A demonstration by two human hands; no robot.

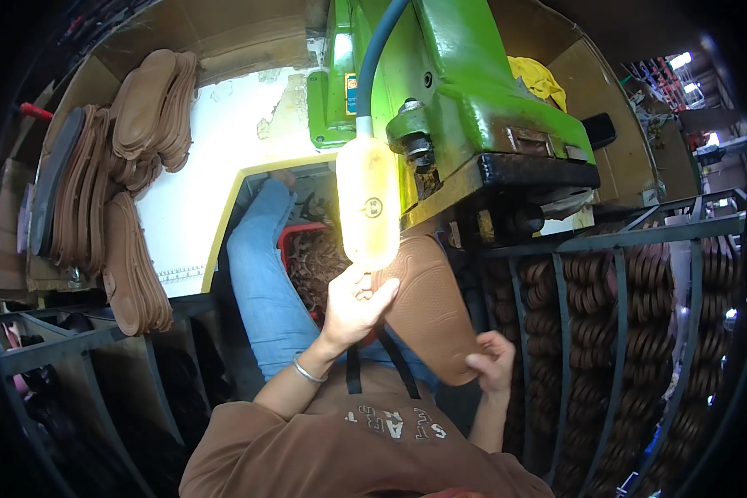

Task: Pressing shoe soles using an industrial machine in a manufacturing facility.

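A brown textured shoe sole [430, 311] is held tilted over my lap, between both hands. My left hand [353, 309] grips its far left edge, thumb on top and the fingers partly hidden behind it. At its near right end, my right hand [495, 363] pinches the rim between thumb and fingers. Just beyond my left hand hangs a glowing yellow lamp [368, 178] on a blue-grey flexible arm, covering part of the view behind it. The green machine [481, 91] stands ahead, its dark working head [539, 178] beyond the sole.
Stacks of brown soles [153, 108] lie on the white tabletop [224, 108] at the left. A red bin [314, 249] of brown trimmings sits between my knees. Metal racks stand on both sides; the right rack [618, 332] holds many soles. Cardboard walls surround the table.
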